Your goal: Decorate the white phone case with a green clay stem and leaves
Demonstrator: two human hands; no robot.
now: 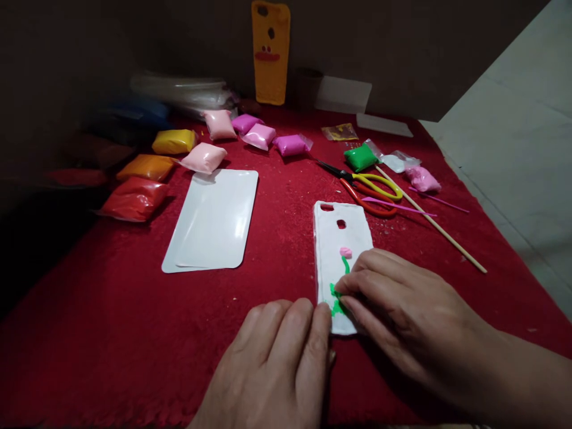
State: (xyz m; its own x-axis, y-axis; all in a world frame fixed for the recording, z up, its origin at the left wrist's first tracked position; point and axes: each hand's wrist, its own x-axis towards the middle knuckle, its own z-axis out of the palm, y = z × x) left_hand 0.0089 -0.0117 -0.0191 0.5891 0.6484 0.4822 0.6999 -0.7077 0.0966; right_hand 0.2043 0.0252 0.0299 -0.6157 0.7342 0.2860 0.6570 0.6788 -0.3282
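A white phone case [333, 238] lies on the red cloth, with two openings near its far end. It bears a pink clay flower [345, 252], a curved green stem [346, 266] and green clay pieces [337, 308] lower down. My right hand [397, 310] is over the case's right side, thumb and forefinger pinched together at the green clay; whatever is between the fingertips is too small to make out. My left hand [281, 351] rests at the case's lower left edge, fingers side by side and curled down, their tips mostly hidden.
White boards [214, 220] lie at the left. Clay packets, including a red one [134, 198] and a green one [360, 157], line the back. Scissors [375, 186] and a wooden stick [447, 232] lie at the right. An orange case [270, 65] leans behind.
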